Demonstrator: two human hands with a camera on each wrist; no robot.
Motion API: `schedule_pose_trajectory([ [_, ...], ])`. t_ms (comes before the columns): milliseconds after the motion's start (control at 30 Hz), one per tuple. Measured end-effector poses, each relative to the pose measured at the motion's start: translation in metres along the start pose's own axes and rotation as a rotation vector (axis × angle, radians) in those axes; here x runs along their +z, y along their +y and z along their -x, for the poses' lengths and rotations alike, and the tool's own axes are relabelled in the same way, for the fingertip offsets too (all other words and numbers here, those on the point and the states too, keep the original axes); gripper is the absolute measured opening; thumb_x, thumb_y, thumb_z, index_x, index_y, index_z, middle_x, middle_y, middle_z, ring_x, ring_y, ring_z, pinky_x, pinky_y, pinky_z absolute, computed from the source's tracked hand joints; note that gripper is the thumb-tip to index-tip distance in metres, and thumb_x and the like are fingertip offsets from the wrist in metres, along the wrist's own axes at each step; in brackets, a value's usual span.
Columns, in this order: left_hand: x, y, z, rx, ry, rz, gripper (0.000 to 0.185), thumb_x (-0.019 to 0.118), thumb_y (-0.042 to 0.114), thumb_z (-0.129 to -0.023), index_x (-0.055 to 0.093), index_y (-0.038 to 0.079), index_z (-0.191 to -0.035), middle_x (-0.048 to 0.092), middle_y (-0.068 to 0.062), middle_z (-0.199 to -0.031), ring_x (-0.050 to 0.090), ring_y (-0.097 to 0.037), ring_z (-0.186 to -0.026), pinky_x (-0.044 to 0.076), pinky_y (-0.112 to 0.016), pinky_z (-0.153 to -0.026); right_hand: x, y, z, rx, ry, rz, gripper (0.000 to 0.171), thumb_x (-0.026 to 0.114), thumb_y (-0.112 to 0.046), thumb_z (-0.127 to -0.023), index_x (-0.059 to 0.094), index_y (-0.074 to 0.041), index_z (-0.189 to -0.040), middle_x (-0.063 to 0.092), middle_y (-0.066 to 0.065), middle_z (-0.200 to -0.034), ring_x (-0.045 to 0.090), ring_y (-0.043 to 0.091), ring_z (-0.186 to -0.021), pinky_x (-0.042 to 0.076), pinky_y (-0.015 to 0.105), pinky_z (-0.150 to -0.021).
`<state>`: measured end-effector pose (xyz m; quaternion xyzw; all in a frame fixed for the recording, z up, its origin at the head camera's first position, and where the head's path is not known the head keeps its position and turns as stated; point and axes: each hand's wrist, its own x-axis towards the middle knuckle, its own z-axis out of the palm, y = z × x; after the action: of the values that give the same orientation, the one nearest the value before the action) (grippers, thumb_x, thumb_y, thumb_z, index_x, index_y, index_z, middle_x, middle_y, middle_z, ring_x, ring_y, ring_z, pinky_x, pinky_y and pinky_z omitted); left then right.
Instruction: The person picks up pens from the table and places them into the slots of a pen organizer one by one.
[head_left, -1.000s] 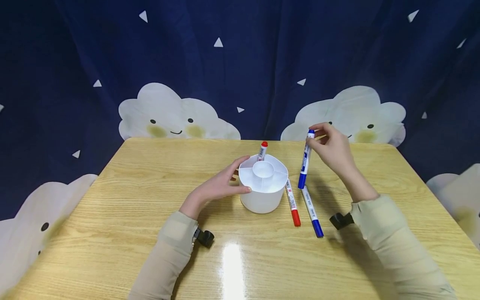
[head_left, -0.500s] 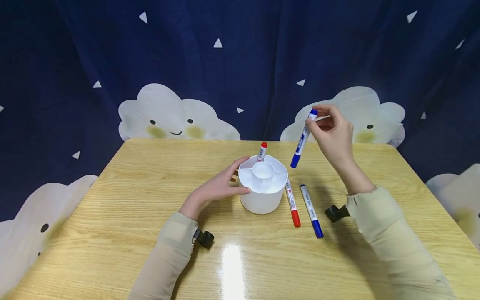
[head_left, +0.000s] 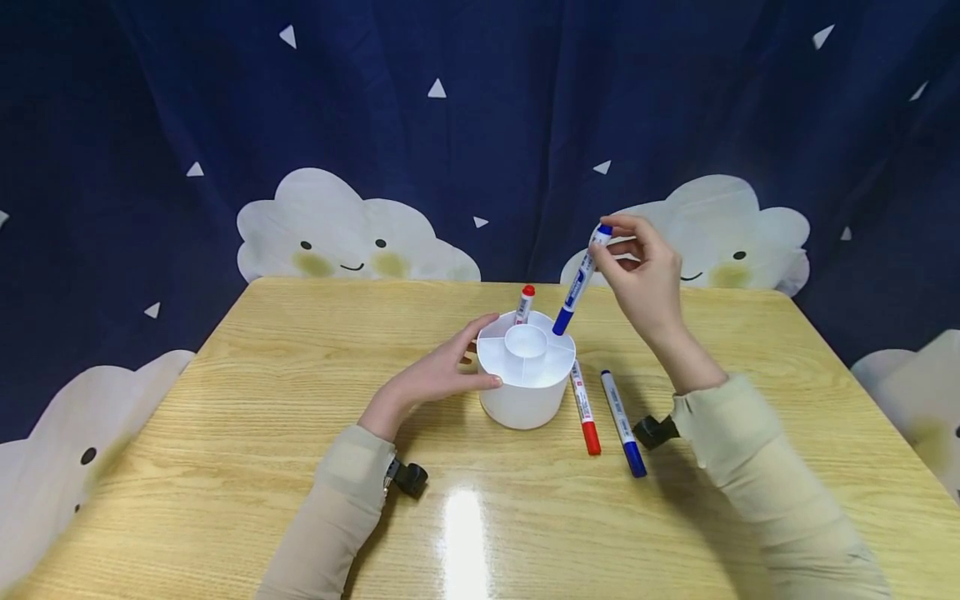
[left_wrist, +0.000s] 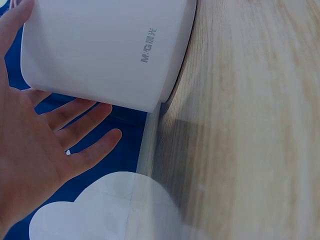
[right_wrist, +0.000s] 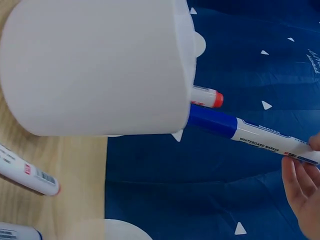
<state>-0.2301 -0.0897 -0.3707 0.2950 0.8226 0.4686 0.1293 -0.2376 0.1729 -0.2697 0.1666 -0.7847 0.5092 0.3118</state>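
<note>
On the wooden table point(head_left: 262, 433) stands a white divided pen holder point(head_left: 525, 379). The left hand point(head_left: 435, 375) rests against its side, fingers straight. The right hand point(head_left: 637, 279) pinches a blue marker point(head_left: 579, 283) by its upper end, tilted, cap at the holder's rim. A red marker point(head_left: 524, 302) stands inside; two markers lie just beside the holder.

Printed in grey on the side wall of the round white plastic pen holder point(left_wrist: 110, 50): "M&G" followed by two Chinese characters; printed in blue along the white barrel of the blue-capped marker point(right_wrist: 250, 134): "WHITEBOARD MARKER", other labels too small to read.
</note>
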Motion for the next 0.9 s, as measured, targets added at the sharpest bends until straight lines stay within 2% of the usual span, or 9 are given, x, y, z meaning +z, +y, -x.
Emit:
schedule_pose_trajectory([
  [233,0.0,-0.001,0.0,0.003,0.007,-0.005,0.088,0.07,0.039,-0.077,0.015,0.03,-0.145,0.032,0.003,-0.141,0.042,-0.023,-0.116,0.036,-0.044,-0.098,0.01,0.014,0.008,-0.025,-0.08,0.04,0.03,0.064,-0.004,-0.083,0.06,-0.001,-0.113,0.055,0.015,-0.102,0.057,-0.003,-0.078,0.047,0.009,-0.065],
  [400,0.0,-0.001,0.0,0.003,0.002,0.0,0.088,0.07,0.039,-0.077,0.015,0.032,-0.145,0.032,0.002,-0.14,0.042,-0.023,-0.116,0.036,-0.045,-0.098,0.015,0.02,0.014,-0.021,-0.141,0.071,0.03,0.064,-0.006,-0.083,0.06,-0.002,-0.113,0.057,0.012,-0.103,0.056,-0.002,-0.079,0.047,0.009,-0.066],
  [600,0.0,-0.001,0.0,0.001,0.003,0.009,0.089,0.071,0.038,-0.076,0.015,0.033,-0.145,0.033,0.002,-0.14,0.042,-0.024,-0.116,0.036,-0.045,-0.099,0.019,0.026,0.023,-0.023,-0.202,0.109,0.03,0.065,-0.015,-0.084,0.06,-0.008,-0.113,0.06,0.006,-0.106,0.06,0.009,-0.083,0.049,0.012,-0.067],
  [900,0.0,-0.001,-0.001,-0.001,-0.002,0.006,0.088,0.07,0.04,-0.077,0.015,0.031,-0.145,0.032,0.002,-0.14,0.042,-0.024,-0.116,0.037,-0.045,-0.098,0.027,0.035,0.033,0.002,-0.279,0.109,0.03,0.065,-0.015,-0.084,0.06,-0.007,-0.112,0.061,0.007,-0.104,0.063,0.014,-0.081,0.05,0.013,-0.069],
])
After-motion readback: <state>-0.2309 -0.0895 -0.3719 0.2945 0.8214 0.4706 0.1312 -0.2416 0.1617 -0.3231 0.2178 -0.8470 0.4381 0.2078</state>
